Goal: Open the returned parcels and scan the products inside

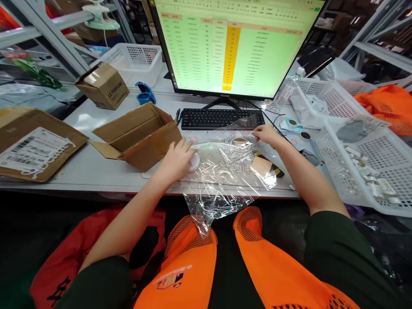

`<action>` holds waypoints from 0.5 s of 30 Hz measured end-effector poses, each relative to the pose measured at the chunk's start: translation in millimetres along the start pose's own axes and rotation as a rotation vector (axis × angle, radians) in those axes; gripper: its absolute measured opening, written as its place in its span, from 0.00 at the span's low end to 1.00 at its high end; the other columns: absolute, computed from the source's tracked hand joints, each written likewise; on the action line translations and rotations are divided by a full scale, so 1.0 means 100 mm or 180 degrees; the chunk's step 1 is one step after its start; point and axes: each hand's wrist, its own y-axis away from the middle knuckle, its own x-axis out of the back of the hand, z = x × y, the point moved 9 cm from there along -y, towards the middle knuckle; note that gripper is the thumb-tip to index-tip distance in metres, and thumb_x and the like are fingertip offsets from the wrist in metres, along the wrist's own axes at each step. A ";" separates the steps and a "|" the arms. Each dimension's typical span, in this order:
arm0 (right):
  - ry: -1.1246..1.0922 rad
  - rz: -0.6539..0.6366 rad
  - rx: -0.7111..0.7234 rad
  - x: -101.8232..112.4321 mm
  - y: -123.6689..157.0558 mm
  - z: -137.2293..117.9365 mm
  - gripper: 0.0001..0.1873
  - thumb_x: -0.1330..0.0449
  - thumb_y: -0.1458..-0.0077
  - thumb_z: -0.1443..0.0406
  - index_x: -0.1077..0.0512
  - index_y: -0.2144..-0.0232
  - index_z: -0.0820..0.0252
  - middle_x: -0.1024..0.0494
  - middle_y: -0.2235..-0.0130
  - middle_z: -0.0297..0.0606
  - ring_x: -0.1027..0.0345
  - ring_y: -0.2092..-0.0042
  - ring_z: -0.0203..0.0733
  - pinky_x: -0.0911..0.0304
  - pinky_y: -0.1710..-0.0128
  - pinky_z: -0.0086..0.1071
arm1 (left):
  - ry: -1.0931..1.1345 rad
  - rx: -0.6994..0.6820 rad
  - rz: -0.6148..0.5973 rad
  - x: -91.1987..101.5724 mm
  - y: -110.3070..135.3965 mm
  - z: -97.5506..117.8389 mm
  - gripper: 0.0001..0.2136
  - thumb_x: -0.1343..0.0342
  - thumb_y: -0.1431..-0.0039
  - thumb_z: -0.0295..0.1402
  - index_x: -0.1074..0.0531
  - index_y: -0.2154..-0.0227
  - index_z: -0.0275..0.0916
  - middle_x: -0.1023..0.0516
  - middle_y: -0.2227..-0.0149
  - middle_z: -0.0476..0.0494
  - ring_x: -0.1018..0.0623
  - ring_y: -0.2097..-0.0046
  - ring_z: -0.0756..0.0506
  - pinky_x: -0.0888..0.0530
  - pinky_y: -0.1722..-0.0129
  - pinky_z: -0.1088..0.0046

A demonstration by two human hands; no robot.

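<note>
A clear plastic bag point(222, 171) lies crinkled over a printed desk mat point(209, 136), its lower end hanging past the table's front edge. My right hand point(268, 134) pinches the bag near its upper right corner. My left hand point(178, 159) rests at the bag's left side with fingers stretched out, close against an open cardboard box point(151, 148). Beside those fingertips is a round white object point(194, 163), partly covered; its kind is unclear. Under the bag's right side a beige card-like piece point(261, 165) shows.
A keyboard point(222, 119) and monitor point(231, 51) stand behind the mat. To the left are a labelled parcel point(35, 146), a perfume carton point(104, 88) and a blue container point(146, 94). White baskets point(331, 141) line the right, near a tape roll point(291, 123) and a bottle point(289, 88).
</note>
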 end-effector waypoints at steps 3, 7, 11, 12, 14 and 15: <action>-0.0546 -0.0327 0.0079 -0.01 0.14 -0.11 0.13 0.31 0.42 0.60 0.25 0.75 0.57 0.30 0.79 0.33 0.34 0.73 0.40 0.29 0.60 0.38 | 0.0332 -0.0539 0.0100 0.14 -0.44 0.54 0.19 0.49 0.34 0.25 0.22 0.44 0.37 0.24 0.36 0.29 0.25 0.36 0.30 0.26 0.37 0.45; -0.1237 -0.0616 0.0210 0.08 0.34 -0.32 0.15 0.31 0.42 0.56 0.28 0.75 0.55 0.24 0.73 0.36 0.31 0.71 0.39 0.26 0.61 0.36 | 0.0682 -0.0991 0.0564 0.35 -0.87 1.13 0.23 0.46 0.34 0.27 0.27 0.37 0.41 0.27 0.34 0.33 0.26 0.35 0.32 0.28 0.37 0.50; -0.1802 -0.1269 0.0199 0.11 0.57 -0.48 0.14 0.28 0.45 0.55 0.25 0.72 0.56 0.15 0.59 0.47 0.22 0.62 0.46 0.22 0.59 0.40 | 0.1500 -0.0315 0.1246 0.56 -1.15 0.97 0.34 0.39 0.36 0.33 0.39 0.28 0.39 0.25 0.38 0.32 0.22 0.45 0.37 0.25 0.43 0.57; -0.1885 -0.1419 0.0190 0.12 0.62 -0.51 0.15 0.27 0.46 0.55 0.25 0.72 0.56 0.15 0.57 0.48 0.20 0.60 0.49 0.22 0.57 0.43 | 0.1698 -0.0070 0.1302 0.58 -1.22 0.85 0.33 0.38 0.37 0.35 0.37 0.29 0.39 0.22 0.43 0.35 0.21 0.51 0.40 0.25 0.47 0.59; -0.1962 -0.1558 0.0206 0.15 0.69 -0.56 0.16 0.27 0.47 0.56 0.27 0.73 0.56 0.14 0.55 0.50 0.19 0.54 0.55 0.22 0.52 0.48 | 0.1948 0.0284 0.1150 0.56 -1.37 0.66 0.24 0.38 0.36 0.39 0.26 0.40 0.37 0.18 0.57 0.41 0.22 0.61 0.43 0.25 0.55 0.63; -0.1971 -0.1546 0.0231 0.17 0.71 -0.58 0.16 0.27 0.46 0.56 0.28 0.74 0.56 0.14 0.54 0.50 0.19 0.53 0.56 0.22 0.50 0.50 | 0.1999 0.0372 0.1019 0.55 -1.44 0.61 0.17 0.39 0.36 0.40 0.21 0.49 0.36 0.19 0.63 0.43 0.23 0.63 0.44 0.27 0.57 0.64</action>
